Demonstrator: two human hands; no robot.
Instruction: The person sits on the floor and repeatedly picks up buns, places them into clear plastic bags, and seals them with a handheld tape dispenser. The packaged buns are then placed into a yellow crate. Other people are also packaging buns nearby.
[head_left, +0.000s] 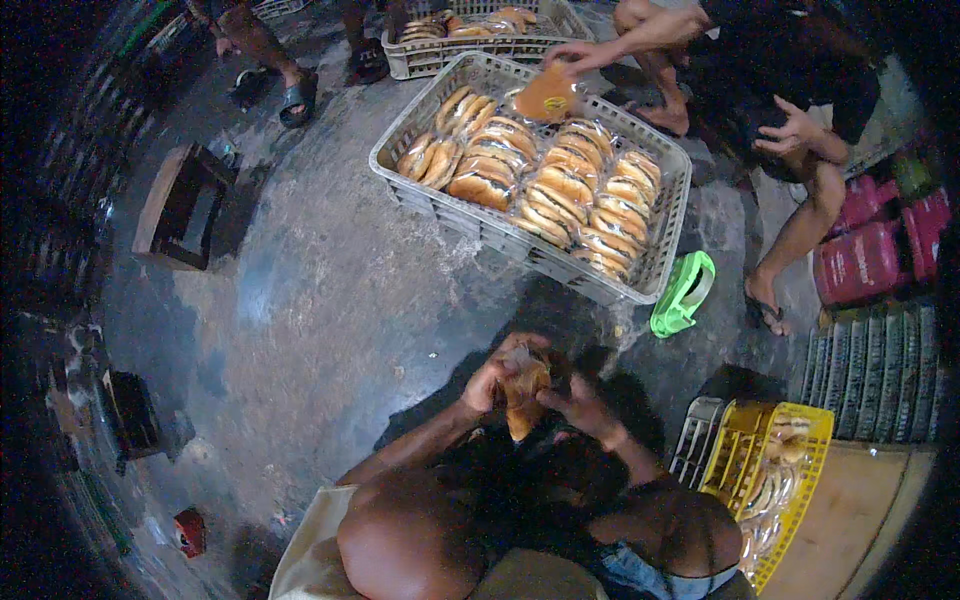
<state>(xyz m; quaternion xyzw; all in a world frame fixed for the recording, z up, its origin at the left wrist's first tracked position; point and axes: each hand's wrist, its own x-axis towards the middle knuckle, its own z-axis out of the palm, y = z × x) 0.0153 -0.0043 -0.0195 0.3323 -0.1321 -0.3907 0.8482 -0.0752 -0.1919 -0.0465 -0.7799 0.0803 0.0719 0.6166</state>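
Observation:
Between my knees a filled bread bun in a clear plastic wrapper is held up over my lap. My left hand grips its upper left side. The fingers of my right hand touch its right edge; how firmly they hold it is blurred. Past my hands a grey plastic crate holds rows of wrapped filled buns. At the crate's far side another person's hand holds a wrapped bun above the rows.
A green tape dispenser lies by the crate's right corner. A yellow crate with wrapped buns stands at my right. A wooden stool stands at the left. Another crate of buns is behind the grey one, with people's legs nearby.

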